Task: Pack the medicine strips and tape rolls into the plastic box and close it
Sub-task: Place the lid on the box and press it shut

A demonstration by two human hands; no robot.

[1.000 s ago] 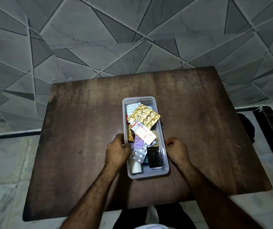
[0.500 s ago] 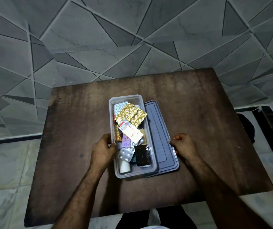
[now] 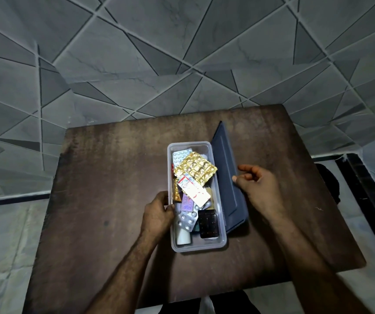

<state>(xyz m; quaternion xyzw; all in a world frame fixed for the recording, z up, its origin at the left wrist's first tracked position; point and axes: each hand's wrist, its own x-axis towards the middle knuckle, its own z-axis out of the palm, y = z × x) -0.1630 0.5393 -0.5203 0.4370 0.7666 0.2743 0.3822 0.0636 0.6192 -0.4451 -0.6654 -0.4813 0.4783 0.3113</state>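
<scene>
A clear plastic box point(image 3: 198, 246) stands open in the middle of the brown table point(image 3: 105, 200). It is filled with medicine strips: a gold foil strip point(image 3: 195, 168), a white and red strip point(image 3: 193, 189), a silver blister point(image 3: 187, 219) and a black strip point(image 3: 208, 223). A white tape roll point(image 3: 183, 237) lies at its near left corner. My left hand point(image 3: 159, 213) grips the box's left wall. My right hand point(image 3: 258, 185) holds the right edge of the dark blue lid point(image 3: 226, 175), which is tilted up on its side against the box's right wall.
The table stands against a wall of grey angular tiles point(image 3: 182, 64). Pale floor tiles point(image 3: 5, 245) show on the left, and a dark strip with a black object point(image 3: 328, 184) lies to the right of the table.
The lid, first unseen with the box over it, then flat on the table beside the box, is now raised on edge by my right hand. My left hand stays on the box's left wall.
</scene>
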